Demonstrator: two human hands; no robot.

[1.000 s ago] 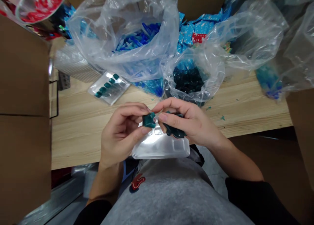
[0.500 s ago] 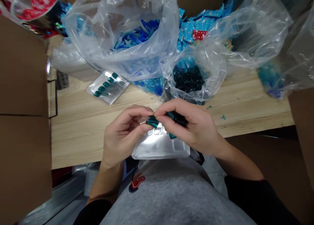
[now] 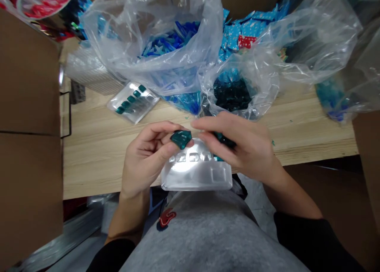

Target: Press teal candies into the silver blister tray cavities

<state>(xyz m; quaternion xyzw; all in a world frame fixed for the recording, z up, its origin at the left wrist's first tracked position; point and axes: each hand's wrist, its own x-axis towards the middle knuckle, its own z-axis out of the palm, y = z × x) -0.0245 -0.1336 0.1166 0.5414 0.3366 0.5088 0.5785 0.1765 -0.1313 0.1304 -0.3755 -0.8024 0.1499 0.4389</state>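
Between the thumb and fingers of my left hand (image 3: 147, 155) is a dark green, see-through plastic piece (image 3: 181, 139), gem-like and angular. My right hand (image 3: 246, 147), somewhat blurred, is just to its right, thumb and forefinger apart at the tips. More dark green pieces (image 3: 227, 140) are tucked inside its curled fingers; how many I cannot tell. Below both hands a clear plastic tray (image 3: 196, 181) with small moulded hollows lies at the table's front edge. A green piece (image 3: 219, 158) shows at the tray's right, partly hidden by my right hand.
Left of centre lies another clear tray (image 3: 142, 111) holding a row of green pieces. An open plastic bag (image 3: 249, 115) of dark green pieces stands behind my right hand. Beside it is a larger bag (image 3: 127, 62) of blue pieces. Stacked clear trays (image 3: 89, 72) stand at the left.
My right hand has drawn away to the right from the green piece in my left hand. That piece now shows its broad face. The view has shifted slightly.
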